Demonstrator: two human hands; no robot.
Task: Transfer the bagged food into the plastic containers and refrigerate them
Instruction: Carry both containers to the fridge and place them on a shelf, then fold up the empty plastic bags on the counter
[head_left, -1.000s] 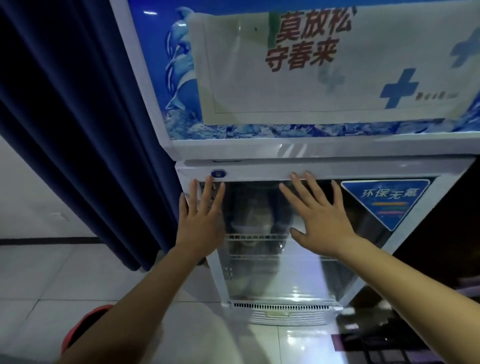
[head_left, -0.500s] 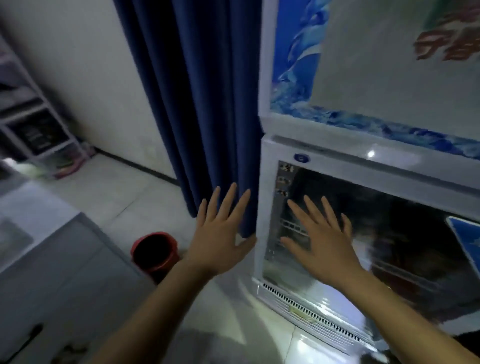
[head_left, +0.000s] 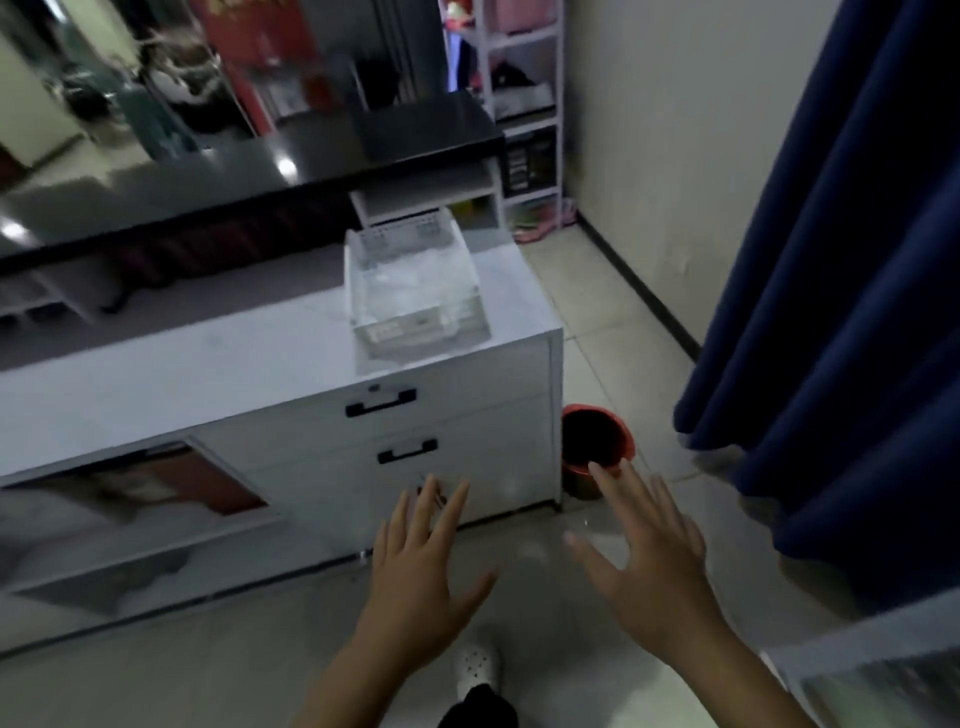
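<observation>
A clear plastic container (head_left: 415, 291) with a pale lid stands on the right end of a white cabinet (head_left: 208, 374). My left hand (head_left: 423, 566) and my right hand (head_left: 649, 561) float in front of me over the floor, both flat with fingers spread and holding nothing. They are well below and in front of the container. Only a corner of the fridge (head_left: 872, 670) shows at the bottom right. No bagged food is visible.
The cabinet has two drawers with black handles (head_left: 382, 402). A red bucket (head_left: 597, 447) sits on the tiled floor by its right side. A dark blue curtain (head_left: 841, 312) hangs at the right. A black counter (head_left: 260, 171) and a white shelf rack (head_left: 524, 104) stand behind.
My view has swung left from the fridge door to the white cabinet. Both hands have left the glass door and now hang open in the air.
</observation>
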